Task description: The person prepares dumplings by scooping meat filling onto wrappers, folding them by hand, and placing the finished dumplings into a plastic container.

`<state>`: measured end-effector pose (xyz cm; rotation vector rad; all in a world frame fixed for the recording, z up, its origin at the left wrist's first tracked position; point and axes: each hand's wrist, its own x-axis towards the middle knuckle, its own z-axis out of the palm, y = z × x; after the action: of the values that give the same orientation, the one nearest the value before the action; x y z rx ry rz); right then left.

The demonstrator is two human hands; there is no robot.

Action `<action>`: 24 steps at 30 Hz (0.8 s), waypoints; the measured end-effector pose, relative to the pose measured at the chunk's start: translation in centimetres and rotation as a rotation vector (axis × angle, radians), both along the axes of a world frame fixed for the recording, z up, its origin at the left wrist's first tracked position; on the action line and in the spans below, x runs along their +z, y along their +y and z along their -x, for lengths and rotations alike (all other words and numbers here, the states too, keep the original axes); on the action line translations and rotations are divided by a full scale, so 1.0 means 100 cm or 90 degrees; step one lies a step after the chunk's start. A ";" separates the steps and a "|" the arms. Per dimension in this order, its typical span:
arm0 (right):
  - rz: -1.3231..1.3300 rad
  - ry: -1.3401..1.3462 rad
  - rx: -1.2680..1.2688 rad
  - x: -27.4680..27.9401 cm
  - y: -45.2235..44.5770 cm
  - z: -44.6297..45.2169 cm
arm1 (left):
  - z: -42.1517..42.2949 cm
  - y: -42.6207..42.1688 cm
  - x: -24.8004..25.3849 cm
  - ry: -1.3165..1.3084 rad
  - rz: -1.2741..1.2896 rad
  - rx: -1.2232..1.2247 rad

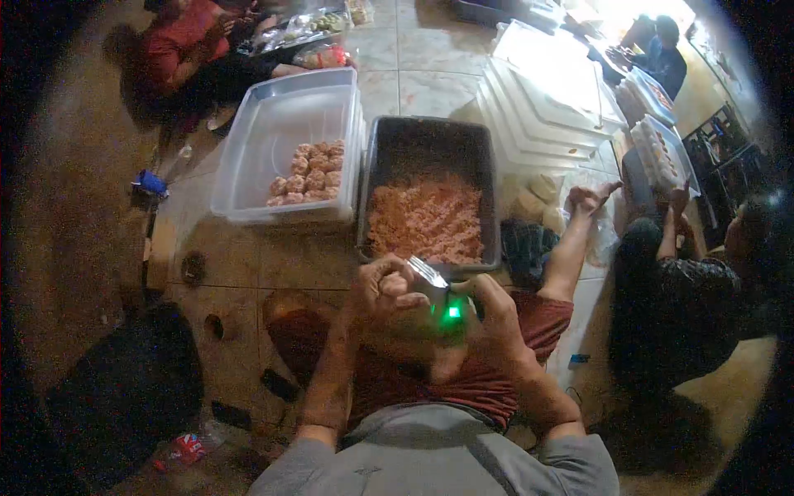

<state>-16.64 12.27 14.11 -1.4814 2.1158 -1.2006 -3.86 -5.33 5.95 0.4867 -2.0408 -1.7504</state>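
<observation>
My left hand (387, 286) is closed, its fingers curled beside a small dark device (449, 298) with a glowing green light. Whether the rounded pinkish shape among those fingers is a fingertip or an item is unclear. My right hand (495, 307) grips the device from the other side. A bright, shiny striped piece (427, 272) shows at the device's upper left. Just beyond both hands, a black tub (495, 198) holds loose minced reddish meat (426, 219). Left of it, several meatballs (314, 174) sit in the near right part of a translucent bin (236, 161).
White stacked trays or lids (538, 107) stand behind the tub on the right. People sit at the upper left (186, 45), right (691, 289) and upper right (666, 58). Trays (662, 153) lie near the right person. A red-labelled wrapper (186, 449) is at the lower left.
</observation>
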 end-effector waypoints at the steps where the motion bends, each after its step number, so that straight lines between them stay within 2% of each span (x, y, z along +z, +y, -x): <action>1: 0.050 0.007 -0.024 0.002 -0.004 -0.003 | -0.004 -0.006 0.015 -0.021 0.010 -0.026; 2: 0.055 0.003 -0.016 0.000 -0.008 -0.005 | -0.007 -0.011 0.029 -0.041 0.020 -0.053; 3: -0.003 -0.007 0.016 -0.003 -0.011 -0.006 | -0.003 -0.014 0.004 -0.089 0.048 -0.027; 4: -0.057 -0.011 0.047 -0.005 -0.017 -0.004 | 0.001 -0.019 0.005 -0.133 0.078 0.000; 5: 0.052 0.019 0.023 -0.006 -0.020 0.000 | -0.006 -0.022 0.008 -0.141 0.062 0.019; 6: 0.059 0.017 0.033 -0.004 -0.020 0.004 | -0.012 -0.028 0.021 -0.143 0.067 0.030; 8: 0.071 -0.029 -0.092 0.005 -0.016 0.012 | -0.029 -0.047 0.044 -0.013 0.044 0.018; 9: 0.076 -0.034 -0.087 0.008 -0.014 0.016 | -0.041 -0.066 0.059 0.000 0.045 -0.014; 11: 0.041 -0.158 -0.122 0.011 -0.011 0.023 | -0.055 -0.098 0.113 -0.029 -0.061 0.049; 13: 0.011 -0.168 -0.114 -0.001 -0.004 0.033 | -0.057 -0.162 0.106 -0.044 0.088 0.169; 15: -0.045 -0.197 -0.127 -0.011 -0.002 0.035 | -0.052 -0.208 0.128 -0.184 0.332 0.250; 17: -0.045 -0.170 -0.125 -0.016 -0.001 0.039 | -0.045 -0.261 0.106 -0.268 0.319 0.232; 20: -0.037 -0.134 -0.138 -0.010 -0.005 0.044 | -0.032 -0.297 0.067 -0.301 0.370 0.183; 21: -0.030 -0.129 -0.153 -0.009 -0.007 0.046 | -0.032 -0.313 0.035 -0.278 0.341 0.192; 22: -0.032 -0.132 -0.155 -0.011 -0.008 0.048 | -0.030 -0.314 0.037 -0.281 0.339 0.188; 24: -0.021 -0.111 -0.171 -0.018 -0.004 0.056 | -0.028 -0.313 0.038 -0.423 0.417 0.175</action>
<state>-22.28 11.84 12.30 -1.0596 2.2505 -1.3246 -1.11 -36.62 9.74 1.1561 -2.6425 -0.7220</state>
